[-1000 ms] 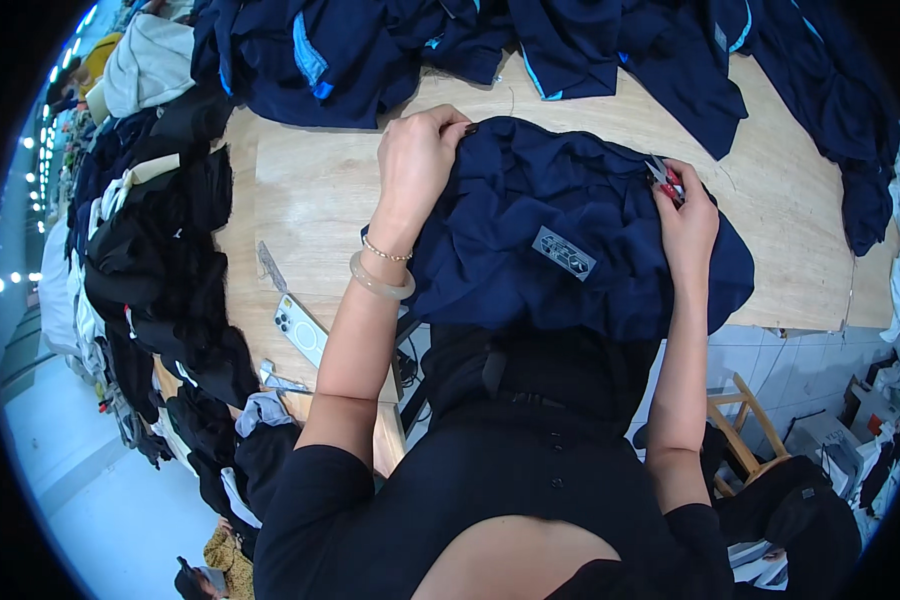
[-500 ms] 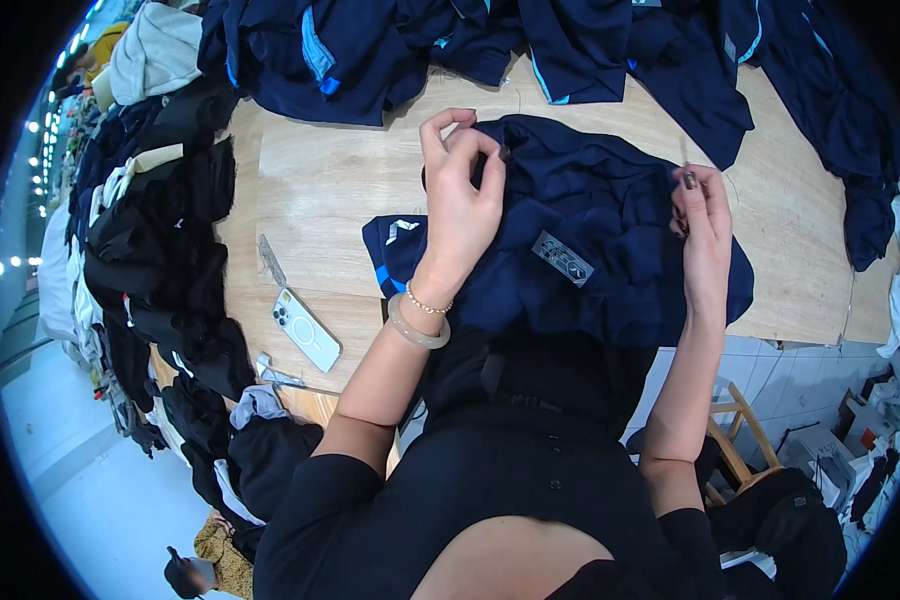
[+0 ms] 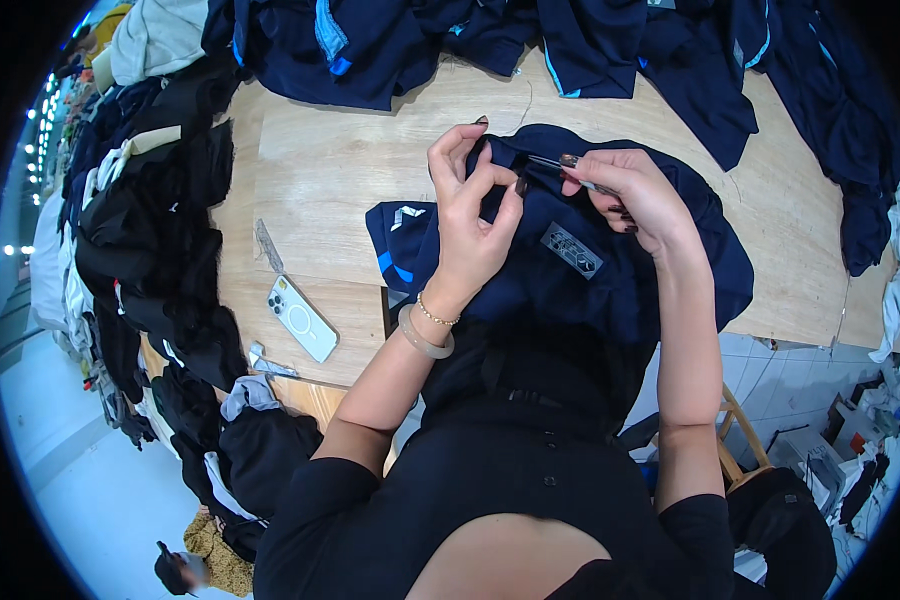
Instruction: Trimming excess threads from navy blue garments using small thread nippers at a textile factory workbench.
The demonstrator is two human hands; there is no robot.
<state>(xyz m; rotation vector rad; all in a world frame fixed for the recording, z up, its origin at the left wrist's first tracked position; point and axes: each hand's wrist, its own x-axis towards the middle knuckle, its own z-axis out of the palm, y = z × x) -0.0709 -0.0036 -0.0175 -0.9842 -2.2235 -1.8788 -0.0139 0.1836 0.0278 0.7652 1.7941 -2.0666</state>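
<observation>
Navy garment (image 3: 610, 290) at the near table edge (image 3: 785, 326), bare wood (image 3: 335, 170) leftward

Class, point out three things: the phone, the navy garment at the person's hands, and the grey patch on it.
Phone (image 3: 303, 319), head view: middle of its back.
Navy garment (image 3: 585, 297), head view: fabric just below the patch.
Grey patch (image 3: 572, 250), head view: its centre.

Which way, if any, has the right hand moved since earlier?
Yes, the right hand has moved left, closer to the white smartphone on the wooden table.
</observation>
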